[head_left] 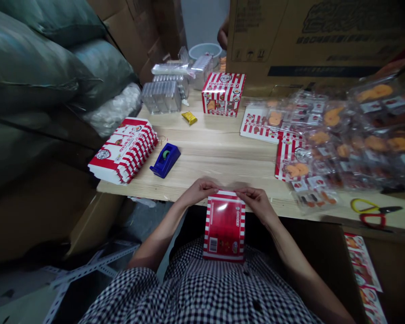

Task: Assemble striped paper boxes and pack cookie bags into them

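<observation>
A red box with white-striped edges [224, 229] rests against my body at the table's front edge, its barcode side facing up. My left hand [202, 191] pinches the top left corner of this box. At its top right corner, my right hand [254, 200] grips the same edge between thumb and fingers. Ahead and to the left lies a blue tape dispenser [166, 160] with a green core. A stack of flat striped cartons [123, 150] sits at the table's left edge. One made-up striped box [223, 94] stands farther back.
Clear plastic trays [162, 96] and a yellow packet [189, 118] are at the back left. Bagged orange toy pieces [344, 148] heap up on the right, near yellow-and-red scissors [374, 211]. A large cardboard carton [273, 45] stands behind, with another person's hand [223, 33] beside it.
</observation>
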